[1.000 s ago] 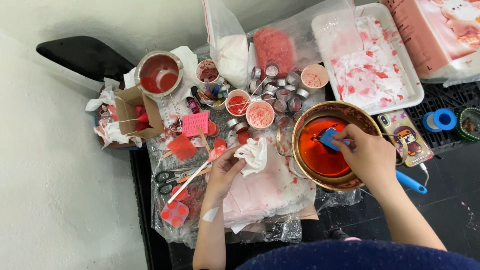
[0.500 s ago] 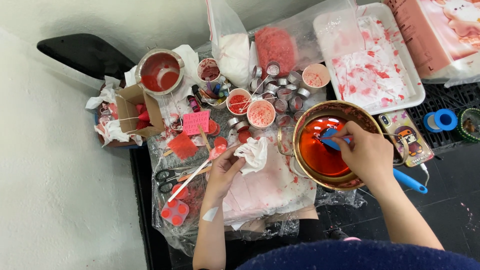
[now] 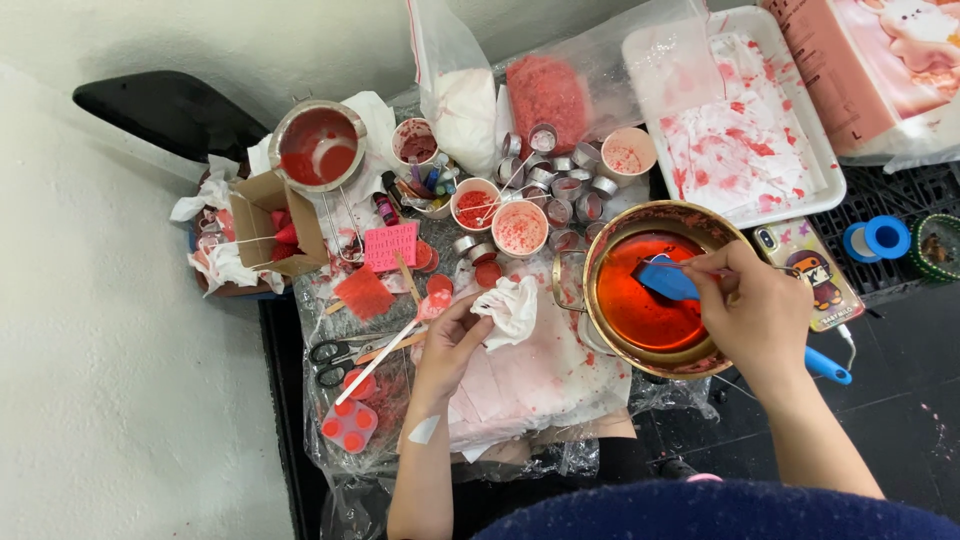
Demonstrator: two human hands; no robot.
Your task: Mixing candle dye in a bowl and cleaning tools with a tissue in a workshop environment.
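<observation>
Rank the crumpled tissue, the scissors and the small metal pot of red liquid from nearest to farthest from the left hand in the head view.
1. Crumpled tissue: touching the left hand, just right.
2. Scissors: lower left.
3. Small metal pot: far upper left.

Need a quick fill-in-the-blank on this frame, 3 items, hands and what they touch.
1. The right hand holds a blue spatula in a bowl of ____ liquid.
2. The left hand grips a crumpled white ____.
3. The scissors lie to the ____ of the left hand.

Missing words: red; tissue; left
</observation>
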